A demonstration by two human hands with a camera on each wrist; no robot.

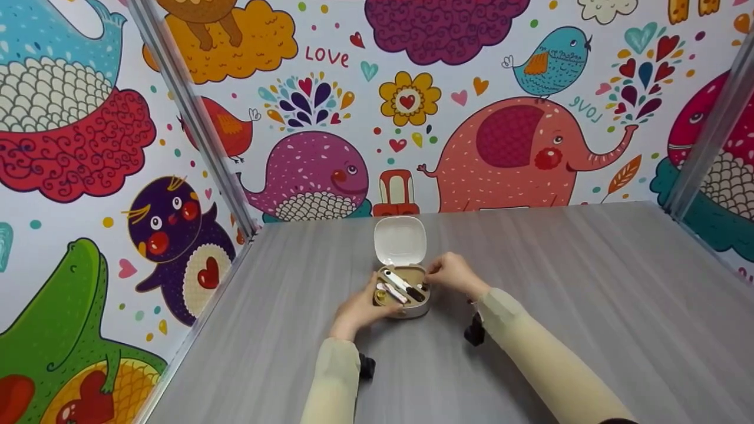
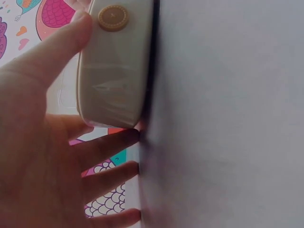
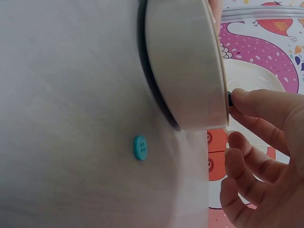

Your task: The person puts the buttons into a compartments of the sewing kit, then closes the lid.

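Observation:
A small white sewing box (image 1: 415, 312) stands on the table with its lid (image 1: 400, 240) raised. My left hand (image 1: 359, 309) holds it from the left, thumb against the front wall near a round gold emblem (image 2: 113, 18) and fingers spread along the side. Inside lie a white tool with a black end (image 1: 403, 285), a slim white piece (image 1: 394, 293) and something gold (image 1: 381, 294). At the right rim, my right hand (image 1: 453, 274) pinches a small dark piece (image 3: 230, 99) between thumb and forefinger; the fingers mostly hide it.
A teal button (image 3: 140, 147) lies on the grey table (image 1: 559, 282) just beside the box's right side. Behind the table rises a wall (image 1: 406, 147) printed with cartoon animals, with metal frame posts (image 1: 194, 112) at its corners.

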